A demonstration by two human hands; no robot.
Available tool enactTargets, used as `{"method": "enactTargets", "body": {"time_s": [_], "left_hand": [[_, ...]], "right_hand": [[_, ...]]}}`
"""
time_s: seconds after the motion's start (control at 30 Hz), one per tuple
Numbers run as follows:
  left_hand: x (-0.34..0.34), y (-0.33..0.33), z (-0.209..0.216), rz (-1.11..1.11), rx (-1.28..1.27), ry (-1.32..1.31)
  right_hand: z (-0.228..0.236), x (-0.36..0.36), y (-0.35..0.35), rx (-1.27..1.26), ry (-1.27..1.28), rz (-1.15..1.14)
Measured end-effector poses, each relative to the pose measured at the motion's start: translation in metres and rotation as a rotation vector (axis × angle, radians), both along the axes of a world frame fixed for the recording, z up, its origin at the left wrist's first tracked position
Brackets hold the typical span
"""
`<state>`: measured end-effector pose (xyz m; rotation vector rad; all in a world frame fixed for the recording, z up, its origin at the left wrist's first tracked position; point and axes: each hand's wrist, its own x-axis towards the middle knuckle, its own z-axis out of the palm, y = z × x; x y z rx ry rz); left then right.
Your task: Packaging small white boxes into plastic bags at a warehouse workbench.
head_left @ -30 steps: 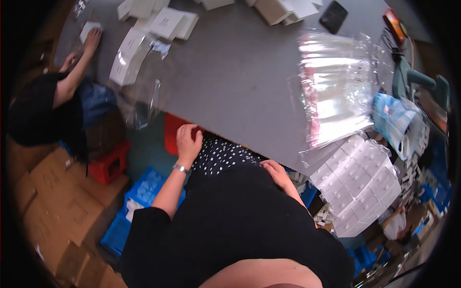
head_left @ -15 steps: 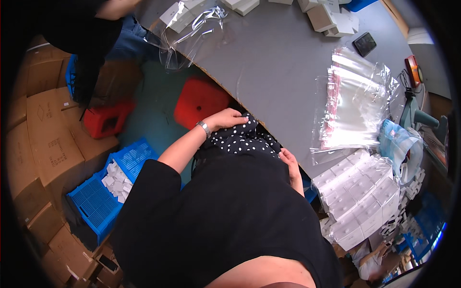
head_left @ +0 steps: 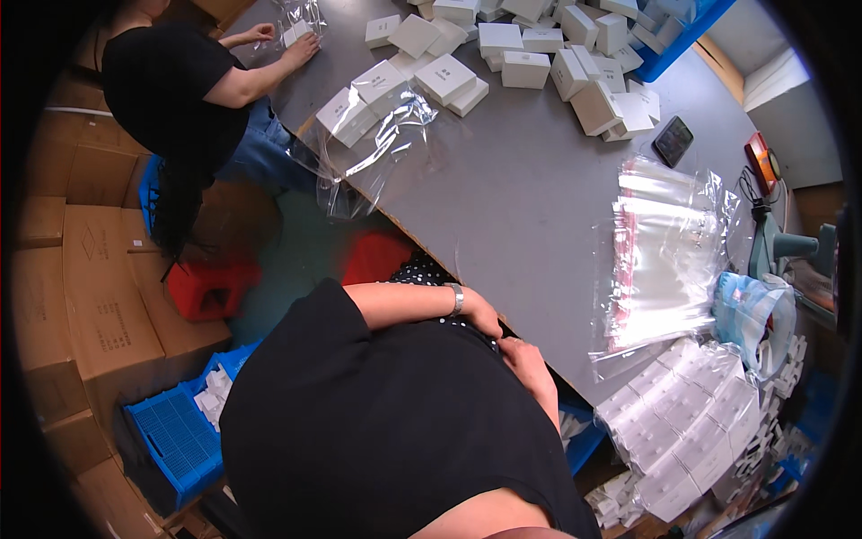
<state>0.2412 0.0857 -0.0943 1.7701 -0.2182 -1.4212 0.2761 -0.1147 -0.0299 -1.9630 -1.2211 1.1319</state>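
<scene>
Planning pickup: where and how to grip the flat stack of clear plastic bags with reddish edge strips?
Left edge, along the reddish strips, likely from the left, thumb above, fingers beneath: the stack lies flat, that edge looks fairly straight, and a blue-white plastic bag crowds its right.

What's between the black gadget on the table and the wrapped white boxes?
A stack of clear plastic bags lies between the black gadget and the wrapped white boxes, as the head view shows.

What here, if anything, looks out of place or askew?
Clear plastic film droops over the edge of the table, so it might slip. White boxes at the far side lie jumbled at odd angles, unlike the neatly rowed wrapped bundle. No obvious damage shows.
</scene>
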Motion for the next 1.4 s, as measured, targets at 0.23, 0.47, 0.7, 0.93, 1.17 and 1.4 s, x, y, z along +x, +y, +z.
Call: {"method": "enactTargets", "body": {"time_s": [0.23, 0.47, 0.7, 0.93, 1.17, 1.4], "left_hand": [[-0.017, 0.068, -0.005, -0.555, -0.137, -0.171], [-0.037, 0.203, 0.066, 0.265, -0.338, -0.41], [-0.089, 0.375, 0.099, 1.014, 0.456, -1.505], [-0.065, 0.454, 0.037, 0.899, 0.986, -1.242], [-0.045, 0.435, 0.033, 0.7, 0.699, -1.329], [0.036, 0.384, 0.047, 0.363, 0.321, -1.334]], "right_hand": [[-0.048, -0.044, 0.07, -0.072, 0.149, 0.08], [0.029, 0.057, 0.19, 0.02, 0.042, 0.132], [0.001, 0.191, 0.397, 0.44, -0.685, -0.433], [-0.007, 0.18, 0.448, 0.094, -0.512, -0.248], [0.008, 0.139, 0.294, 0.014, -0.546, -0.25], [0.006, 0.123, 0.164, 0.16, -0.594, -0.433]]}}
